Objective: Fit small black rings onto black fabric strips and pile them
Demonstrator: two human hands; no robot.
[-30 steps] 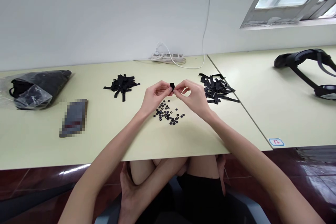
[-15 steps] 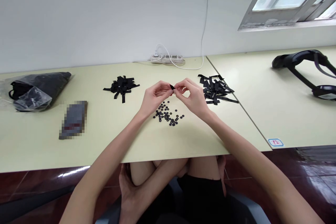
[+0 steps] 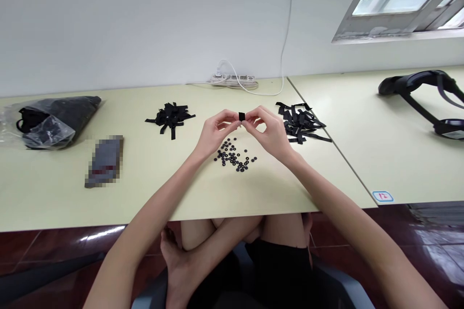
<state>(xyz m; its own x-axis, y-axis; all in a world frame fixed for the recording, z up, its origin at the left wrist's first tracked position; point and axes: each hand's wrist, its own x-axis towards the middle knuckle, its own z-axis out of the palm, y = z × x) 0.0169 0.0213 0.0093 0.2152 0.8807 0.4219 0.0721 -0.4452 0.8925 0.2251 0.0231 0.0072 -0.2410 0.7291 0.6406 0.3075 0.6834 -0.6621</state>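
Between both hands, above the table, is a short black fabric strip [image 3: 241, 116] whose flat face shows as a small square. My left hand [image 3: 218, 129] pinches its left side with thumb and fingertips. On the opposite side, my right hand [image 3: 267, 129] grips it the same way. Below the hands lie several small round black washer-like pieces [image 3: 232, 157], scattered on the table. A pile of black strips [image 3: 171, 117] is left of my hands, and a second, looser pile of black strips [image 3: 300, 123] lies beyond my right hand. Whether a small round piece is also held is hidden by my fingers.
A clear plastic bag with black material [image 3: 61, 120] rests at the far left, near a blurred dark flat object [image 3: 105, 160]. Along the wall lies a white power strip [image 3: 234, 80] with a cable. A black headset [image 3: 416, 87] stands at the right, past the table seam.
The black strip has turned from a narrow pointed shape to a flat square face between my fingertips. Both hands keep their pinch, and the view has shifted slightly.
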